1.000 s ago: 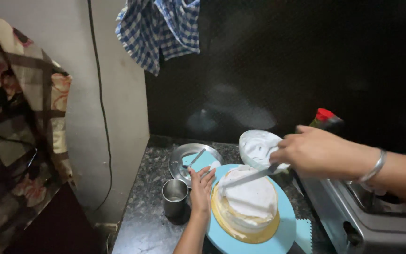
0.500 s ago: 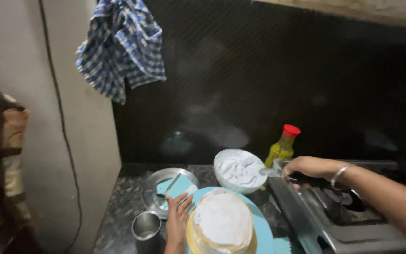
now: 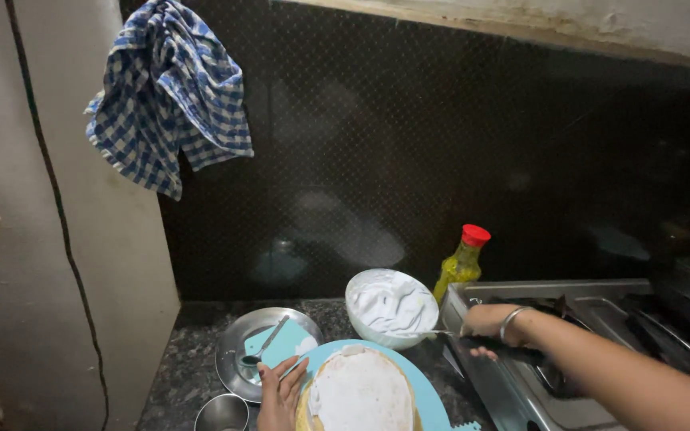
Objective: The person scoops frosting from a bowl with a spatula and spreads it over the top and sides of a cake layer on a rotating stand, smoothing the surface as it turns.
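Right hand point(image 3: 490, 321) closed around the dark handle of a spatula point(image 3: 473, 338), blade tip reaching into the white bowl of cream point(image 3: 390, 306) at the back of the dark stone bench point(image 3: 177, 375). Left hand point(image 3: 279, 393) open, fingers spread, resting on the rim of the light-blue turntable point(image 3: 429, 403). Cream-topped cake point(image 3: 360, 393) centred on that turntable, just in front of the bowl. Steel plate point(image 3: 237, 343) with spoon point(image 3: 261, 347) to the left; small steel cup point(image 3: 224, 413) near the front edge. Yellow bottle with red cap point(image 3: 462, 263) between bowl and gas stove point(image 3: 592, 319). Blue checked cloth point(image 3: 165, 96) hanging above, on the wall.
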